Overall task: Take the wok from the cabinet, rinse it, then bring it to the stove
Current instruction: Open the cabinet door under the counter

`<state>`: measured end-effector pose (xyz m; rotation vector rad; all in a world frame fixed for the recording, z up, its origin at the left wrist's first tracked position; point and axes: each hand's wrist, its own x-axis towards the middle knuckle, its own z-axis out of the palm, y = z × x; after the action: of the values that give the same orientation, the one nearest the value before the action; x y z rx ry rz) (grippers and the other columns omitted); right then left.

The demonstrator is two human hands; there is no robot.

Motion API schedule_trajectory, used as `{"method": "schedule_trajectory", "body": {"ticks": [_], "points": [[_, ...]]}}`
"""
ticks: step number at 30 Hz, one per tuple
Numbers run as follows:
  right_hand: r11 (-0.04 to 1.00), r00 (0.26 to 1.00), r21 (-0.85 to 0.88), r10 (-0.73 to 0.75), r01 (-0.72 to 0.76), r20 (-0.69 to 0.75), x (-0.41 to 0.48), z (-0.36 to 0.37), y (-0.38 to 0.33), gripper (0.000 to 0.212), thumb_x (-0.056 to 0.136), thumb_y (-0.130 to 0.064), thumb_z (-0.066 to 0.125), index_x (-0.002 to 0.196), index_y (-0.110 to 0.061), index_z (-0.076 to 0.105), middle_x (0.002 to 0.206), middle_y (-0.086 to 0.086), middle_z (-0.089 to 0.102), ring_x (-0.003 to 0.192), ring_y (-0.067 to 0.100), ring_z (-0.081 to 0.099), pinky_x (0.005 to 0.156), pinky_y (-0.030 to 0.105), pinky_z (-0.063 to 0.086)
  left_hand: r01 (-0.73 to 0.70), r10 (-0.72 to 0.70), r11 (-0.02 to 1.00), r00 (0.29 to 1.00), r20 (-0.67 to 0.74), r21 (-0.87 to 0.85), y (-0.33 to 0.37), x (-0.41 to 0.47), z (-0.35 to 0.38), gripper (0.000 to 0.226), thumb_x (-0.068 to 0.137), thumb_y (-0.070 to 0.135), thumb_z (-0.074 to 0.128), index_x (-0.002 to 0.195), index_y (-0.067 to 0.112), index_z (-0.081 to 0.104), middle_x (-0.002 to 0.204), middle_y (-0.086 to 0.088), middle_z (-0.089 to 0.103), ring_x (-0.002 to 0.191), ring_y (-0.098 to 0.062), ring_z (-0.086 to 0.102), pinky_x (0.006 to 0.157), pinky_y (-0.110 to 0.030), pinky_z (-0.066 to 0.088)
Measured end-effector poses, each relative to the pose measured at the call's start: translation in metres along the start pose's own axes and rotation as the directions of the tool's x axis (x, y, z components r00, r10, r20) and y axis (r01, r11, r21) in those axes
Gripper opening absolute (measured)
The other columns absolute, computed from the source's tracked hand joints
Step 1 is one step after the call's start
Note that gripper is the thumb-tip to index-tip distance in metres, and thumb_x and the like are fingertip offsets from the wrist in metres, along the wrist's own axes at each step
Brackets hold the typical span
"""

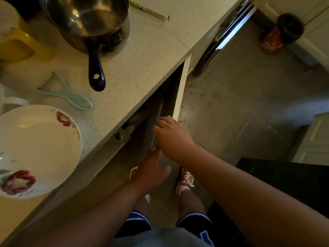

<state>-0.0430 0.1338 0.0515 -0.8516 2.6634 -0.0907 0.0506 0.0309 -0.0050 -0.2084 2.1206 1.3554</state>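
The cabinet (pixel 170 86) under the countertop stands open, dark inside. A dark rounded shape (pixel 137 117) shows just under the counter edge; I cannot tell if it is the wok. My right hand (pixel 170 138) reaches into the opening, its fingers curled over the edge of a grey door panel (pixel 151 129). Just below it, my left hand (pixel 153 170) has its fingers apart and its fingertips at the panel's lower end, holding nothing.
On the speckled countertop (pixel 142 56) are a steel saucepan with a black handle (pixel 89 24), a pale blue peeler (pixel 65 91), a flowered white plate (pixel 35 148) and a yellow jug (pixel 16 41). A white cabinet door (pixel 181 90) swings out to the right. A red jar (pixel 277 36) stands on the floor.
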Motion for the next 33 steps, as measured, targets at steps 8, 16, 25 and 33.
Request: {"method": "schedule_trajectory", "body": {"ticks": [8, 16, 25, 33], "points": [[0.985, 0.972, -0.136, -0.077, 0.11, 0.224, -0.007, 0.027, 0.038, 0.039, 0.092, -0.02, 0.058, 0.13, -0.012, 0.059, 0.132, 0.011, 0.061, 0.119, 0.028, 0.054, 0.102, 0.04, 0.041, -0.006, 0.001, 0.99, 0.999, -0.039, -0.14, -0.012, 0.011, 0.049, 0.061, 0.089, 0.025, 0.065, 0.142, 0.04, 0.039, 0.142, 0.017, 0.044, 0.128, -0.007, 0.044, 0.1, -0.03, 0.044], [0.945, 0.956, -0.223, -0.188, 0.238, 0.225, -0.039, 0.035, 0.067, 0.026, 0.09, -0.025, 0.058, 0.113, -0.016, 0.067, 0.11, 0.006, 0.07, 0.101, 0.022, 0.06, 0.1, 0.039, 0.04, -0.019, -0.087, 0.96, 0.929, -0.359, -0.28, 0.039, 0.069, 0.023, 0.028, 0.1, 0.024, 0.048, 0.125, 0.03, 0.059, 0.124, 0.004, 0.062, 0.109, -0.007, 0.058, 0.077, -0.017, 0.046], [0.908, 0.967, -0.357, -0.155, 0.22, 0.202, -0.087, 0.038, 0.132, 0.07, 0.086, -0.017, 0.007, 0.13, -0.005, 0.061, 0.14, 0.021, 0.056, 0.135, 0.035, 0.045, 0.119, 0.044, 0.002, -0.345, 0.488, 0.384, 0.863, 0.129, 0.856, 0.13, 0.144, 0.025, 0.075, 0.092, 0.007, 0.054, 0.153, 0.039, 0.023, 0.166, -0.005, 0.005, 0.152, -0.027, 0.002, 0.118, -0.046, 0.017], [0.897, 0.997, -0.441, 0.064, -0.037, 0.046, -0.111, 0.051, 0.209, 0.059, 0.089, -0.021, 0.033, 0.144, -0.003, 0.044, 0.157, 0.021, 0.034, 0.147, 0.035, 0.025, 0.117, 0.045, -0.003, -0.371, 0.516, 0.158, 0.821, 0.244, 0.915, 0.158, 0.186, 0.066, 0.079, 0.092, 0.023, 0.054, 0.155, 0.035, 0.008, 0.166, -0.013, 0.002, 0.152, -0.03, -0.006, 0.119, -0.054, 0.002]]}}
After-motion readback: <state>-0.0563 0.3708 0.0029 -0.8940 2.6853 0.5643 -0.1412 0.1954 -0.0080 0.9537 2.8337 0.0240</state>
